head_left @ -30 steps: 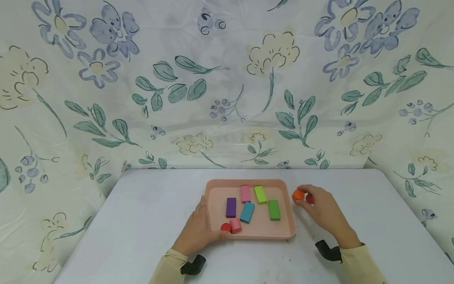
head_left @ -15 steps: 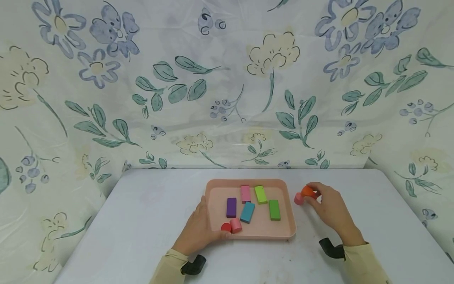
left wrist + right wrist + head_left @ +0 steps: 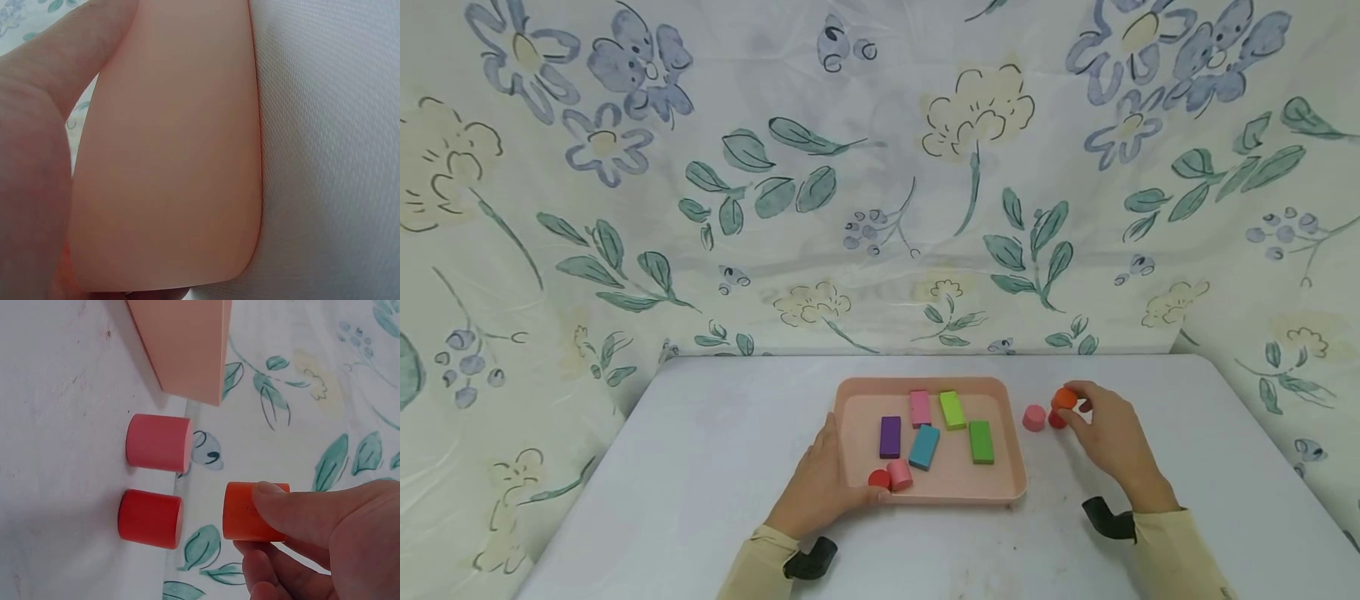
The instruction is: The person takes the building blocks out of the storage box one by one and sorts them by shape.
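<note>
Nearest is the left hand [image 3: 817, 490], at 8 o'clock of the peach tray [image 3: 955, 502]; its fingers lie straight along the tray wall and the thumb touches the near rim. Inside, at 7 o'clock, a red piece [image 3: 878, 478] and a pink piece [image 3: 900, 475] are side by side; farther in lie five flat blocks [image 3: 924, 447]. At 3 o'clock, outside the tray, is the right hand [image 3: 1112, 437]. On the white worktop [image 3: 715, 467] stand a pink cylinder [image 3: 158, 442] and, at 3 o'clock from it, a red cylinder [image 3: 149, 519]. Above the red one, with a gap, the right fingers pinch the orange cylinder [image 3: 239, 515], at 2 o'clock of the tray. It is bright orange, smooth, only slightly longer than wide. Its long axis is about upright, one flat end facing down. Behind everything is the flowered cloth [image 3: 880, 275].
</note>
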`<state>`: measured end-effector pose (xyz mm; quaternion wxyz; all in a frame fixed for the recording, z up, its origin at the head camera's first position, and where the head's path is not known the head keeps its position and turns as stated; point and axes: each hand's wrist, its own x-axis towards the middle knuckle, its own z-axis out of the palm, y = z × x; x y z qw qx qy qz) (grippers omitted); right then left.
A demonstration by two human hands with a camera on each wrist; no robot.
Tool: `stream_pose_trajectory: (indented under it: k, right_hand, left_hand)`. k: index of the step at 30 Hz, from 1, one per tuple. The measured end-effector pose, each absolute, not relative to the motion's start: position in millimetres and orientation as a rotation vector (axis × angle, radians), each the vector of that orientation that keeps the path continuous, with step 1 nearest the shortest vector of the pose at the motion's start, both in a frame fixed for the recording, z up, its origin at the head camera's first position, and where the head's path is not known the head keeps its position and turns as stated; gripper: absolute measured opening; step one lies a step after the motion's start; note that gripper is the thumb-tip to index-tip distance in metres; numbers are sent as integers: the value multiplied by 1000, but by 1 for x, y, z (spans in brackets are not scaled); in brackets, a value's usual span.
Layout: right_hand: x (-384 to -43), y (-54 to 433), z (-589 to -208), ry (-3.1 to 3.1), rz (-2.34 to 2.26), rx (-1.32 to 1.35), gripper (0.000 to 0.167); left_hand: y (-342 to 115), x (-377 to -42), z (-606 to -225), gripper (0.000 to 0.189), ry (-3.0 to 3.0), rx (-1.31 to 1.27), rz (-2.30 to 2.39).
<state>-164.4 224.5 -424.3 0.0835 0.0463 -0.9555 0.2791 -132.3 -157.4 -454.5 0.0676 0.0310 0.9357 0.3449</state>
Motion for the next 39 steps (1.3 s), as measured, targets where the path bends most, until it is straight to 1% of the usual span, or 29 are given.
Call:
stream_pose_trajectory:
  k: [5, 14, 39]
  right_hand:
    - [-166, 228, -427, -2846, 839, 99, 41]
    - [-171, 237, -435, -2854, 877, -3, 42]
    - [-178, 250, -452, -2917, 917, -106, 40]
  left_hand:
    - [-157, -132, -455, 137, 2821, 92, 1045]
    - [-157, -132, -453, 140, 2822, 86, 1027]
    - [-158, -133, -457, 138, 2815, 88, 1056]
